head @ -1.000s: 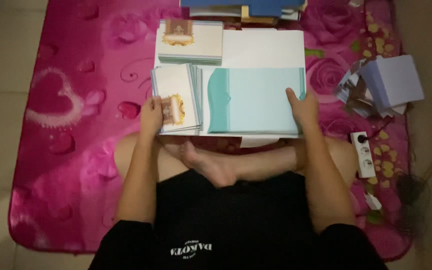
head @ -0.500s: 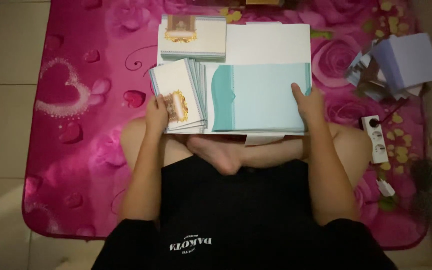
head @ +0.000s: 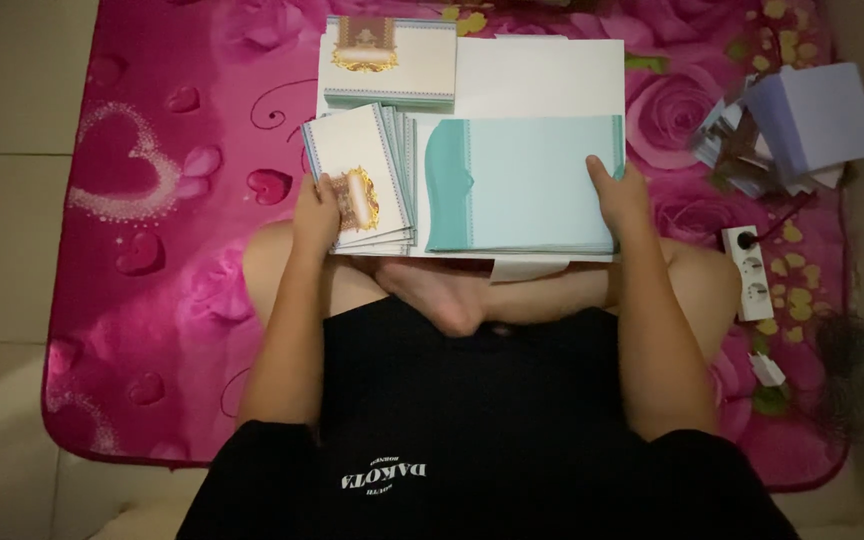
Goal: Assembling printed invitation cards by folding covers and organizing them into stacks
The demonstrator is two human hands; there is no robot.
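Note:
I sit cross-legged on a pink rose-patterned mat. My left hand (head: 315, 212) grips a fanned stack of white cards with gold ornament (head: 364, 170) at its lower left corner. My right hand (head: 620, 192) rests on the right edge of a stack of pale teal envelopes (head: 527, 180) lying flat. Both stacks lie on a white board (head: 542, 75) over my lap. A second pile of ornamented cards (head: 392, 62) sits at the board's far left corner.
The pink mat (head: 162, 200) covers the floor, with beige tiles (head: 2, 200) to the left. At the right are a lilac box with loose papers (head: 802, 125), a white power strip (head: 750, 270) and a dark cable bundle (head: 852, 370).
The view has shifted slightly, so everything sits a little lower and to the right in the picture. Both hands keep their places on the two stacks.

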